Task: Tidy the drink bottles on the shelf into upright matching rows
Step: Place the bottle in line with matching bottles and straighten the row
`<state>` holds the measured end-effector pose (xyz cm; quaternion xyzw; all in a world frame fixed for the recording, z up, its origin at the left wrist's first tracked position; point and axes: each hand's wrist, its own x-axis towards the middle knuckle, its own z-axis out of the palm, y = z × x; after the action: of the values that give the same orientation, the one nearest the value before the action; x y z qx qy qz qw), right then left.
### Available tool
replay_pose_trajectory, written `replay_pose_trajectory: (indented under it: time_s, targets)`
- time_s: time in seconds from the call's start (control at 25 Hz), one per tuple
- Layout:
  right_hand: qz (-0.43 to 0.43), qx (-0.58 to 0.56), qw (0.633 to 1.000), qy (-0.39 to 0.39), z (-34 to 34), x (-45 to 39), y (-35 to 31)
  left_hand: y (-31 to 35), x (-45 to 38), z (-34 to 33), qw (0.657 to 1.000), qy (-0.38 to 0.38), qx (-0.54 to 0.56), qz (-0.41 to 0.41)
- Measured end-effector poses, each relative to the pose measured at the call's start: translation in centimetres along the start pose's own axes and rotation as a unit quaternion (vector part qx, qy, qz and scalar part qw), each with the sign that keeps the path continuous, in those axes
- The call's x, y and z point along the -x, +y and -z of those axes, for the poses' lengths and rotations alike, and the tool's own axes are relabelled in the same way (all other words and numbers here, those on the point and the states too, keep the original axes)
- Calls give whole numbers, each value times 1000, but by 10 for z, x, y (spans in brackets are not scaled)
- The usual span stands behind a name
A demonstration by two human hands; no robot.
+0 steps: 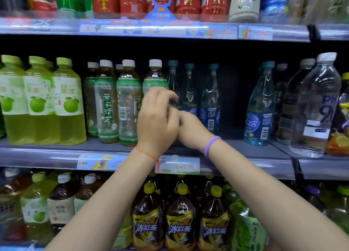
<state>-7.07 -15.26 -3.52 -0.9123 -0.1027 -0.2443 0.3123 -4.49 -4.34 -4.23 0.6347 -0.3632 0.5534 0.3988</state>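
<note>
Head view shows both hands raised together in front of the middle shelf, at the seam between the green-label tea bottles and the blue-cap water bottles. The left hand has its fingers loosely curled just in front of the rightmost tea bottle, and whether they close on its label or only brush it I cannot tell; the right hand lies pressed against the left one, its fingers hidden behind it, so its hold is also unclear. The tea bottles stand upright in a fairly tidy group, next to the green apple drinks on the left, while the slim water bottles sit further back, with a dark gap before the next blue bottle on the right. The step in hand looks like settling that last tea bottle into line. To do it well, I would grip it around the waist below the shoulder, keep it vertical, turn its label to the front like its neighbours, and set it level with the shelf edge without knocking the water bottle just behind. After that, drawing the water bottles forward and closing the gap seems the sensible follow-up.
</note>
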Motion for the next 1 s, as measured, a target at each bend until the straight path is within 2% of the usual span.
replay_pose_trajectory:
  time_s: [0.12,0.24,0.36,0.44,0.52,0.68,0.76,0.84,0.92,1.0]
  targets:
    - [-44,7,996,77,19,5,18,9,8,-26,991,-113,20,62]
    - [-87,-24,979,185,39,9,40,23,16,-52,974,-170,-12,149]
    - [-116,-10,970,211,55,19,51,36,9,-73,940,-188,-64,278]
    - [-118,-17,971,210,61,25,56,33,1,-83,911,-169,-50,373]
    - [-117,-15,971,207,65,33,61,27,-5,-90,888,-151,-17,435]
    - [-99,7,966,239,75,37,65,28,-7,-95,895,-116,-27,430]
    - [-48,55,940,333,83,39,68,30,-6,-97,903,-109,-23,414]
    - [-28,113,893,435,93,41,73,26,-8,-100,898,-135,-9,418]
    - [-77,131,877,456,103,42,80,17,-12,-106,878,-169,18,447]
    - [-162,93,895,405,111,39,93,12,-15,-109,869,-186,24,458]
